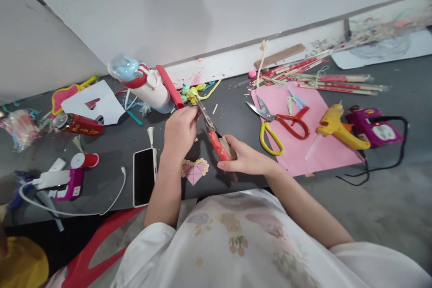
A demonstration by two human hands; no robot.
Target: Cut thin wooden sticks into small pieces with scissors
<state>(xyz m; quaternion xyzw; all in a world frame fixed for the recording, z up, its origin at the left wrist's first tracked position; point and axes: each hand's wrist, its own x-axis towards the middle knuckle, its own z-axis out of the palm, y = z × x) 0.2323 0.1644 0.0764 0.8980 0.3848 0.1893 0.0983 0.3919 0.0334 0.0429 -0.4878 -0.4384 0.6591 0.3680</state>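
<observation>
My right hand (245, 158) is wrapped round the worn red handles of a pair of pliers (209, 122), whose metal jaws point away from me. Beside the jaws, my left hand (180, 131) is closed in a pinch; what its fingers hold, if anything, is hidden. Between my forearms lies a pink paper heart (193, 173) with crossing lines drawn on it and small beige pieces along its upper edge. Yellow and green crumpled bits (193, 93) lie just beyond the plier tips. A short pale stick piece (215, 108) rests right of the jaws.
On the right are open scissors (278, 119) on pink paper (293, 164), a yellow glue gun (337, 128) and wrapped red sticks (344, 86). A white bottle (151, 92), red can (81, 125), phone (144, 176) and cabled purple power strip (76, 184) stand or lie left.
</observation>
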